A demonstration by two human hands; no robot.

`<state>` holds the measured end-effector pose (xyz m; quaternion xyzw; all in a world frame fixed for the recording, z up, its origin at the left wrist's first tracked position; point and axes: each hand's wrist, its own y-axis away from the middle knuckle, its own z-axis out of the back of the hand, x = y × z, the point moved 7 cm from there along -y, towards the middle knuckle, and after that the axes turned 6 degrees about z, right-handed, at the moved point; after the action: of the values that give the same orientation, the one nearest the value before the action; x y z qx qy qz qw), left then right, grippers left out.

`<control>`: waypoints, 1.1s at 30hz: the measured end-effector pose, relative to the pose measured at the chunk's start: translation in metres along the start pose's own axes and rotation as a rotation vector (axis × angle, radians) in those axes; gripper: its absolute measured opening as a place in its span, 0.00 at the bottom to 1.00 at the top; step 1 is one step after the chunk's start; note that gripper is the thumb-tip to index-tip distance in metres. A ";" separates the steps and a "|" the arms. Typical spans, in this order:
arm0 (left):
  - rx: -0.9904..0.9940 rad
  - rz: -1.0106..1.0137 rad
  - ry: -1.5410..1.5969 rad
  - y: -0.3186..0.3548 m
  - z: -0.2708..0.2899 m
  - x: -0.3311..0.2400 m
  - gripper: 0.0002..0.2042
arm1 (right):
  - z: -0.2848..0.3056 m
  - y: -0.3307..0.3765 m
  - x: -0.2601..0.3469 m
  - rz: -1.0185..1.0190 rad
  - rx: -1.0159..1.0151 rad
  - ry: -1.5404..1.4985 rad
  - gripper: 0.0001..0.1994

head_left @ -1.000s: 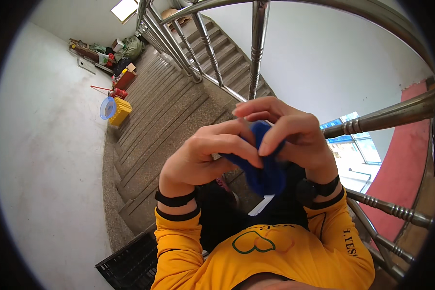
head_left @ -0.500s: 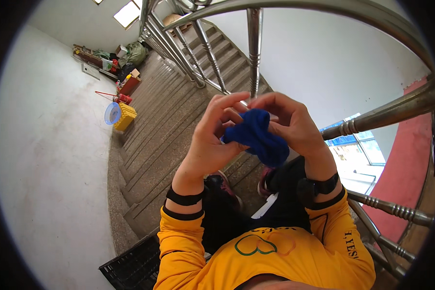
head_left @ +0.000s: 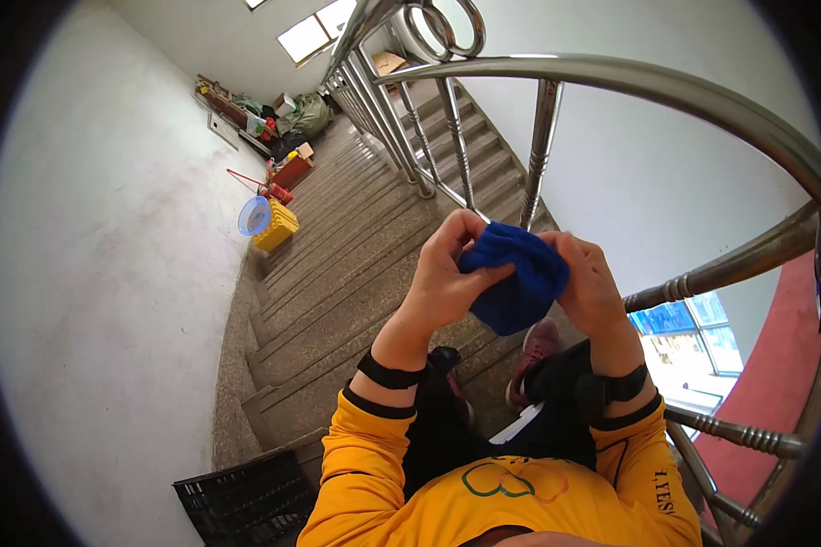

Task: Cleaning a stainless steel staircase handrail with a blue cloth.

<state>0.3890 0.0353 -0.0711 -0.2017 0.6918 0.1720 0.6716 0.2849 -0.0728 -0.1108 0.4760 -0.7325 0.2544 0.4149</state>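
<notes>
A soft piece of dark blue cloth (head_left: pixel 515 305) is bunched up in front of me, above the stairs. My left hand (head_left: pixel 442 278) pinches its left edge, with the thumb lying across the front of the fabric. At the upper right edge, the fingers of my right hand (head_left: pixel 588 281) are closed on the same cloth. The lower part of the fabric bulges down between both hands. Some fingertips are hidden behind it, and its exact kind cannot be made out.
Stone stairs (head_left: pixel 328 283) run along a white wall on the left. A shiny metal railing (head_left: pixel 629 73) curves past on the right. A black plastic crate (head_left: pixel 246 497) lies at lower left. Farther off are a yellow crate (head_left: pixel 276 239), a light blue basin (head_left: pixel 254 216) and piled bags (head_left: pixel 306 117).
The cloth has gone from a narrow, twisted bunch to a wider, rounder shape. Both hands have shifted their hold to its edges, and the whole view has swung slightly.
</notes>
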 end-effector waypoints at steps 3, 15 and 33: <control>-0.137 -0.056 0.056 0.002 0.009 -0.002 0.14 | -0.017 0.001 0.003 0.131 0.088 0.212 0.19; -0.094 -0.086 0.217 0.036 -0.007 -0.008 0.13 | -0.035 0.015 -0.004 0.049 0.090 0.200 0.17; 0.033 0.930 -1.142 0.536 0.021 0.253 0.14 | -0.035 0.036 0.032 -0.047 0.114 0.002 0.23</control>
<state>0.1292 0.4943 -0.3418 0.2438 0.2508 0.5069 0.7878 0.2583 -0.0463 -0.0639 0.5155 -0.7051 0.2863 0.3938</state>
